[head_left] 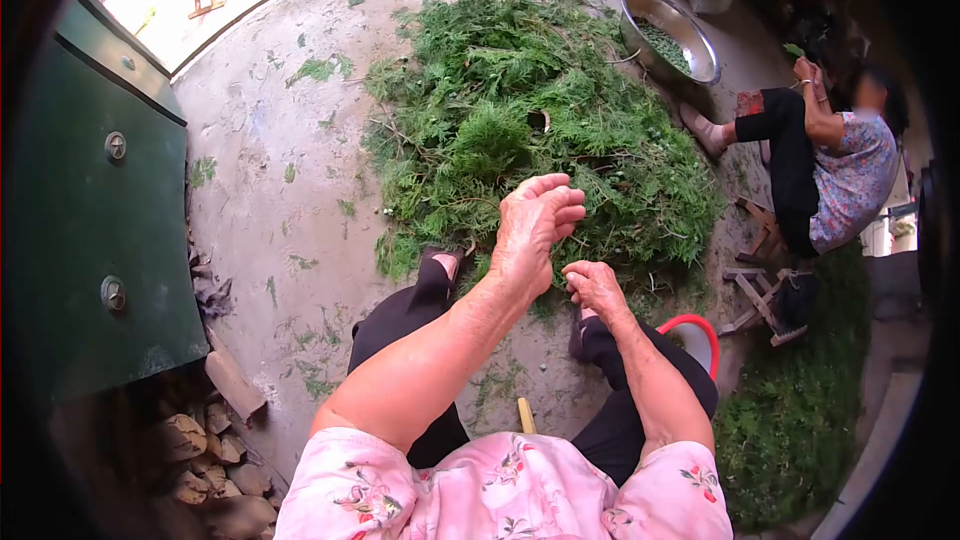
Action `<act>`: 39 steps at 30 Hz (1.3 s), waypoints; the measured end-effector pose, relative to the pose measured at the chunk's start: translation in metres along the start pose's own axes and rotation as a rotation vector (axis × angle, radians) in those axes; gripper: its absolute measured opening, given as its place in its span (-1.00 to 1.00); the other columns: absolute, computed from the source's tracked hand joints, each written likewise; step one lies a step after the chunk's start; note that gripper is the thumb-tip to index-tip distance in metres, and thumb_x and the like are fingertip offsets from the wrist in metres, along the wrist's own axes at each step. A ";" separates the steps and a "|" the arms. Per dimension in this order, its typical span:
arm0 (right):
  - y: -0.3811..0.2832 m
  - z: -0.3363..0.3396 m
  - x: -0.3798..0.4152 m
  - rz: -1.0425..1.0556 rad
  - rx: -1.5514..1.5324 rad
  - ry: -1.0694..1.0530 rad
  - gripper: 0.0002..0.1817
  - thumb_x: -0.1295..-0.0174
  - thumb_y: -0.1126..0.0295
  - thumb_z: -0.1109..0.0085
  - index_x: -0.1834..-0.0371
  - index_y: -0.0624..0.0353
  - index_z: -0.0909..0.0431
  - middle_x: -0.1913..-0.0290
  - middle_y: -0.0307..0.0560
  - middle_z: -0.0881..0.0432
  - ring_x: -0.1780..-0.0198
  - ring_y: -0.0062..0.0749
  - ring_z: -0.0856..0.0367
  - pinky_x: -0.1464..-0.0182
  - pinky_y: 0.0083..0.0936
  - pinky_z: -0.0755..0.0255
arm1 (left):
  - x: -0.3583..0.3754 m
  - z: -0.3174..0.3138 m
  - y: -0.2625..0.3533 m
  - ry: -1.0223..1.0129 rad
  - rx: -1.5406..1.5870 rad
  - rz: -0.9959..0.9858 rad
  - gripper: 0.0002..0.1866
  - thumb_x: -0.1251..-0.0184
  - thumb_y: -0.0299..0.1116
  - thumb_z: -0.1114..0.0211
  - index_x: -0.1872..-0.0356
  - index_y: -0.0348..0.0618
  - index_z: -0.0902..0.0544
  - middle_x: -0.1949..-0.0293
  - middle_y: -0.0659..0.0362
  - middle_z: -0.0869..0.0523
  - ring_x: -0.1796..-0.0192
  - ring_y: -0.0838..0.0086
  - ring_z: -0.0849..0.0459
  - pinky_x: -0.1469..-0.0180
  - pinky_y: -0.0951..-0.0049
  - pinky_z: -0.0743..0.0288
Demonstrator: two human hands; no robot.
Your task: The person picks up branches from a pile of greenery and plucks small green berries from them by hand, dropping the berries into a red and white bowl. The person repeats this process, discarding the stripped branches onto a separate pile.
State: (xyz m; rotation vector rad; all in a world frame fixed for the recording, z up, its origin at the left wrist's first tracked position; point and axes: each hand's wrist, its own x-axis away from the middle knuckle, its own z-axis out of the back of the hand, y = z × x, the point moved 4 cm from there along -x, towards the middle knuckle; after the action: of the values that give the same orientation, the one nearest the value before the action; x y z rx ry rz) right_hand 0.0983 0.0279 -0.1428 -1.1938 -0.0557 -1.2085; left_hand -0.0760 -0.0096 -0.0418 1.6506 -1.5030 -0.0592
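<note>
In front of me lies a large pile of cut evergreen branches (490,130) with flat, feathery green sprays. My left hand (538,220) is raised over the near edge of the pile, its fingers loosely bent and apart, with nothing visible in them. Lower and to the right, my right hand (598,292) has its thumb and fingertips drawn together in a pinch. Anything between those fingertips is too small to make out. Beside my right leg stands a white basin with a red rim (707,332), partly hidden by my leg and forearm.
A metal basin (712,62) holding small green pieces stands at the pile's far right. Another person (850,165) sits at the right, hands raised with a green sprig. Wooden stools (755,290) stand nearby. Left are a dark green cabinet (120,210) and split firewood (215,460).
</note>
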 end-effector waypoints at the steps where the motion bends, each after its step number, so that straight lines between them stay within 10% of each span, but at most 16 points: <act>1: 0.008 -0.010 -0.014 -0.014 0.034 -0.022 -0.75 -0.17 0.39 -0.03 0.14 0.26 -0.55 0.47 -0.19 -0.58 0.52 -0.57 -0.53 0.54 -0.63 -0.38 | 0.007 -0.010 -0.008 -0.064 -0.040 0.042 -0.70 -0.21 -0.41 -0.19 0.03 -0.23 -0.47 0.26 0.14 -0.66 0.32 0.55 -0.62 0.24 0.58 -0.49; 6: 0.052 -0.045 -0.078 -0.104 0.039 -0.077 -0.61 -0.17 0.43 0.02 -0.10 0.24 -0.40 -0.01 -0.05 -0.50 0.17 -0.46 -0.55 0.35 -0.49 -0.49 | 0.037 -0.038 -0.045 -0.487 -0.528 0.051 -0.70 -0.23 -0.34 -0.16 0.08 -0.32 -0.52 0.28 0.11 -0.63 0.22 0.48 -0.56 0.09 0.50 -0.44; 9: 0.097 -0.067 -0.134 0.266 0.301 -0.048 -0.56 -0.17 0.43 0.01 -0.16 0.22 -0.36 -0.08 -0.05 -0.46 0.22 -0.45 -0.56 0.33 -0.44 -0.51 | 0.044 -0.048 -0.050 -0.660 -0.711 -0.114 -0.75 -0.24 -0.39 -0.14 0.15 -0.36 -0.54 0.31 0.03 -0.62 0.19 0.39 -0.58 0.04 0.45 -0.42; 11: 0.084 -0.075 -0.147 0.807 0.536 0.480 -0.51 -0.14 0.49 0.00 -0.21 0.17 -0.32 -0.11 -0.04 -0.43 0.32 -0.46 -0.56 0.41 -0.50 -0.53 | 0.045 -0.050 -0.050 -0.645 -0.722 -0.079 -0.76 -0.23 -0.41 -0.15 0.15 -0.36 -0.54 0.32 0.03 -0.63 0.19 0.39 -0.59 0.04 0.45 -0.42; 14: 0.096 -0.097 -0.188 0.331 0.100 0.265 -0.45 -0.10 0.55 -0.02 -0.24 0.14 -0.28 -0.11 -0.05 -0.42 0.32 -0.46 -0.56 0.48 -0.56 -0.53 | 0.042 -0.050 -0.056 -0.612 -0.777 -0.082 -0.79 -0.20 -0.45 -0.17 0.17 -0.34 -0.54 0.36 0.02 -0.64 0.22 0.36 -0.61 0.07 0.43 -0.44; 20: 0.064 -0.115 -0.193 0.012 -0.073 0.159 -0.62 -0.10 0.50 -0.11 -0.03 0.25 -0.46 0.20 -0.05 -0.60 0.49 -0.51 -0.57 0.58 -0.61 -0.47 | 0.038 -0.048 -0.054 -0.557 -0.662 -0.135 -0.80 -0.19 -0.47 -0.14 0.19 -0.34 -0.53 0.41 0.01 -0.64 0.27 0.28 -0.63 0.16 0.36 -0.48; 26: 0.027 -0.105 -0.164 0.207 0.260 0.065 -0.78 -0.07 0.40 -0.19 0.26 0.29 -0.60 0.48 -0.05 -0.63 0.56 -0.51 -0.57 0.52 -0.50 -0.48 | 0.033 -0.046 -0.046 -0.494 -0.658 -0.145 -0.78 -0.13 -0.44 -0.16 0.24 -0.38 -0.55 0.40 -0.04 -0.64 0.30 0.21 -0.63 0.20 0.32 -0.48; 28: 0.030 -0.100 -0.157 0.154 0.219 0.026 -0.74 0.02 0.33 -0.26 0.26 0.19 -0.63 0.39 0.13 -0.64 0.25 -0.11 -0.63 0.14 -0.31 -0.46 | 0.034 -0.044 -0.047 -0.466 -0.644 -0.217 -0.77 -0.13 -0.41 -0.14 0.24 -0.37 -0.55 0.40 -0.04 -0.64 0.29 0.20 -0.63 0.20 0.31 -0.48; 33: 0.023 -0.117 -0.157 0.235 0.237 -0.087 -0.66 0.01 0.38 -0.24 0.09 0.04 -0.59 -0.30 0.15 -0.22 -0.25 -0.04 -0.31 -0.25 -0.37 -0.23 | 0.029 -0.038 -0.037 -0.416 -0.631 -0.223 -0.76 -0.13 -0.40 -0.13 0.24 -0.36 -0.55 0.40 -0.04 -0.64 0.29 0.21 -0.63 0.20 0.31 -0.48; 39: 0.016 -0.161 -0.173 0.201 0.321 -0.094 -0.50 0.00 0.36 -0.24 -0.10 0.06 -0.45 -0.32 0.19 -0.17 -0.32 -0.04 -0.20 -0.32 -0.38 -0.12 | 0.024 -0.033 -0.027 -0.347 -0.525 -0.237 -0.76 -0.12 -0.39 -0.13 0.25 -0.36 -0.55 0.42 -0.02 -0.62 0.33 0.25 -0.61 0.23 0.35 -0.47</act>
State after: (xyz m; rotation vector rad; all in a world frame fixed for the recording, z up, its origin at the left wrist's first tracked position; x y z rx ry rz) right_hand -0.0496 0.0267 -0.3278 -0.9485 -0.1893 -0.9269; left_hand -0.0298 -0.0142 -0.0266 1.4159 -1.3720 -0.8356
